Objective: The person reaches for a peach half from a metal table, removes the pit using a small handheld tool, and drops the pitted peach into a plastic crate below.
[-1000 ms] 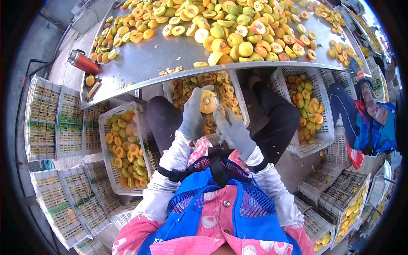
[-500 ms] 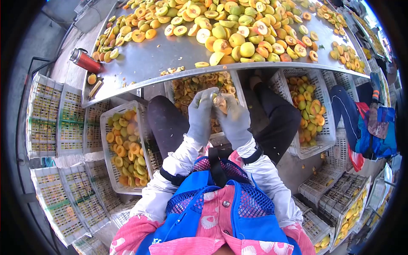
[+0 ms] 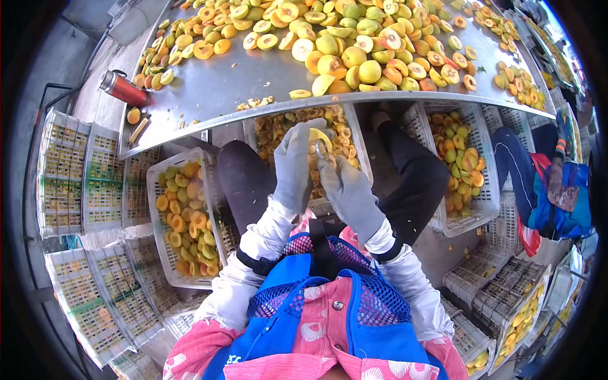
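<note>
Over a crate of fruit scraps (image 3: 347, 142), my gloved left hand (image 3: 294, 161) is closed round a yellow peach half (image 3: 320, 136). My gloved right hand (image 3: 349, 190) is beside it, its fingers pinched on a small tool whose metal end (image 3: 322, 149) meets the fruit; the rest of the tool is hidden by the fingers. Cut peaches (image 3: 354, 57) lie in a heap on the metal table (image 3: 209, 95) in front of me.
Crates of peach halves stand left (image 3: 152, 209) and right (image 3: 487, 209). A red flask (image 3: 126, 90) lies at the table's left corner. Stacked crates (image 3: 63, 177) line the left side. Another person in blue (image 3: 570, 196) sits at the right.
My hands have moved slightly apart, the right one lower and towards me. The peach half in my left hand now shows more clearly, cut side turned to the right hand.
</note>
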A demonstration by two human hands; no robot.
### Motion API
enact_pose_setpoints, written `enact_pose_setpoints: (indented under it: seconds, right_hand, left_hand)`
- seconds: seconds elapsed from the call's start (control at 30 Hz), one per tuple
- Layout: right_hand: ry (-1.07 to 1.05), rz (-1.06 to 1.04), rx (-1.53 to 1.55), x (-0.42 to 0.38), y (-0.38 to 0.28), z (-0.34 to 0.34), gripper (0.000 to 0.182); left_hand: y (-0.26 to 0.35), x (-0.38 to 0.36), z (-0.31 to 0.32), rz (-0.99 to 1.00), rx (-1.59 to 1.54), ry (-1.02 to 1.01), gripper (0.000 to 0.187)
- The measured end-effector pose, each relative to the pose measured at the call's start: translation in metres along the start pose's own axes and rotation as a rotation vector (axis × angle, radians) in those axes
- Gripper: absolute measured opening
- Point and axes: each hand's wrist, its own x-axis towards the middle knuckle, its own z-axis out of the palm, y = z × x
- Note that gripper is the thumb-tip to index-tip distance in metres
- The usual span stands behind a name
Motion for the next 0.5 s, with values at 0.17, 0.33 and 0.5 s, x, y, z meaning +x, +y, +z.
enact_pose_setpoints:
  seconds: [0.17, 0.33, 0.5]
  right_hand:
    - [0.096, -0.069, -0.049, 0.001, 0.003, 0.014, 0.041]
    - [0.057, -0.118, -0.163, 0.003, -0.001, 0.011, 0.043]
    - [-0.094, 0.055, 0.083, -0.002, -0.003, 0.011, 0.045]
  left_hand:
    - [0.007, -0.004, 0.008, 0.047, 0.025, 0.075, 0.044]
    - [0.010, -0.001, 0.005, 0.126, 0.079, 0.081, 0.039]
    - [0.021, 0.009, -0.003, 0.034, 0.334, -0.019, 0.034]
